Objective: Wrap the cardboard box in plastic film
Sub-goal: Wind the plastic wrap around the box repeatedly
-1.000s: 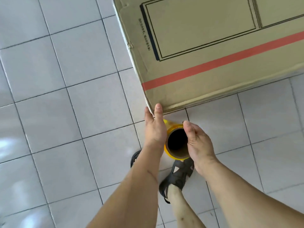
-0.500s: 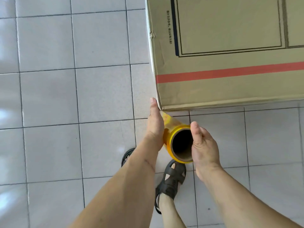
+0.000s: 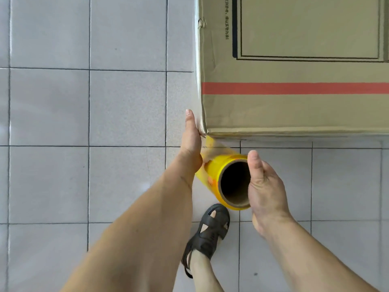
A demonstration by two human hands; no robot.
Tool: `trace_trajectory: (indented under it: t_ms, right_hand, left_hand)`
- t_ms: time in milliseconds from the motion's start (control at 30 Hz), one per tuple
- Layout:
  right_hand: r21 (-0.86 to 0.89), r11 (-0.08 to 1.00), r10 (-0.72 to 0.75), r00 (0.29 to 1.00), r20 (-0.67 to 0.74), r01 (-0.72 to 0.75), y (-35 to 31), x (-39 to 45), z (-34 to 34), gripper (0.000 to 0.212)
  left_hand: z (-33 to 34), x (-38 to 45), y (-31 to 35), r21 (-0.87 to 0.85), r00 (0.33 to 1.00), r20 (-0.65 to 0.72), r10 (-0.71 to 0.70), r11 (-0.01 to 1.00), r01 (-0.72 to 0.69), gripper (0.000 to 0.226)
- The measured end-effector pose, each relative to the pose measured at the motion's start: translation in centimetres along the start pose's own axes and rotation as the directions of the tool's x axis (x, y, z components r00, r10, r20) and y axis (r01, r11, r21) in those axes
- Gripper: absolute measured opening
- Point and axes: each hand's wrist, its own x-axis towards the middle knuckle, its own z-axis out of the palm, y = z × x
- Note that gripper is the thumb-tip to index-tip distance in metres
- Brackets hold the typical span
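Observation:
A big brown cardboard box (image 3: 294, 110) with a red stripe and black printed frames fills the upper right and stands on the tiled floor. A yellow roll of plastic film (image 3: 212, 171) with a brown cardboard core is held upright near the box's lower left corner. My left hand (image 3: 190, 142) grips the roll's left side, thumb resting against the box corner. My right hand (image 3: 265, 186) holds the roll's right side at the open core. Clear film runs from the roll up along the box's left edge.
Grey tiled floor (image 3: 84, 123) spreads to the left and below. My foot in a dark sandal (image 3: 208, 230) stands just under the roll, close to the box's near side.
The view has swung so the box now sits square at the upper right. The roll and both hands stay at the box corner, and the roll looks closer and larger.

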Motion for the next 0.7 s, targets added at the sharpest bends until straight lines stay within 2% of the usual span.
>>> trace_trajectory:
  t_ms: [67,133,200,233,300,400,533,633,700]
  right_hand:
    - [-0.019,1.0,-0.017,1.0,0.002,0.017,0.1,0.1,0.1,0.047]
    - [0.005,1.0,-0.023,1.0,-0.01,0.023,0.2,0.6,0.0,0.048]
    - [0.015,1.0,-0.011,1.0,-0.01,0.011,0.0,0.7,-0.3,0.043]
    - [0.011,1.0,-0.019,1.0,0.003,0.019,-0.4,0.9,-0.5,0.039]
    - [-0.003,1.0,-0.021,0.999,0.043,0.022,-1.2,1.2,-0.8,0.034]
    - [-0.034,0.999,0.033,0.992,0.12,-0.029,-1.9,1.4,-1.2,0.037]
    - [-0.018,0.986,0.169,0.977,0.132,-0.168,-2.2,0.9,-1.2,0.062]
    - [0.001,0.981,0.191,0.976,0.1,-0.192,-2.6,0.4,-0.8,0.056]
    - [-0.024,0.984,0.18,0.98,0.091,-0.178,-2.8,0.5,-0.7,0.056]
  left_hand:
    - [0.3,1.0,0.2,-0.062,1.0,-0.003,-0.004,0.998,0.004,0.045]
    - [0.3,1.1,-0.4,-0.098,0.999,0.04,-0.026,0.995,0.029,0.043]
    - [0.2,-1.0,-1.2,-0.014,0.999,0.013,-0.045,0.999,0.046,0.048]
    - [0.4,-2.0,-1.2,0.038,0.999,0.015,-0.045,0.998,0.045,0.054]
    - [0.5,-4.2,-1.6,0.036,0.997,0.061,-0.052,0.998,0.049,0.071]
    - [0.7,-7.2,-2.8,0.066,0.992,0.121,-0.026,0.998,0.018,0.077]
    - [0.9,-8.1,-1.8,0.24,0.974,0.204,-0.099,0.97,0.048,0.105]
    - [0.4,-6.2,-1.7,0.318,0.94,0.259,-0.221,0.939,0.133,0.14]
    - [0.5,-4.9,-1.9,0.345,0.925,0.286,-0.25,0.927,0.144,0.143]
